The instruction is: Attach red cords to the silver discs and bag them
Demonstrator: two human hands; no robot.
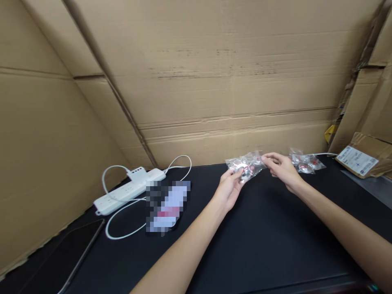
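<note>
A small clear plastic packet (245, 166) is being pinched by both hands, left hand (229, 188) and right hand (282, 168), near the tabletop's (263, 241) far edge; light, crinkly, slippery, best gripped at the edges.

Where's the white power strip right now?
In the head view, the white power strip lies on the black table at the left, against the cardboard wall, beside its looped white cable.
</note>
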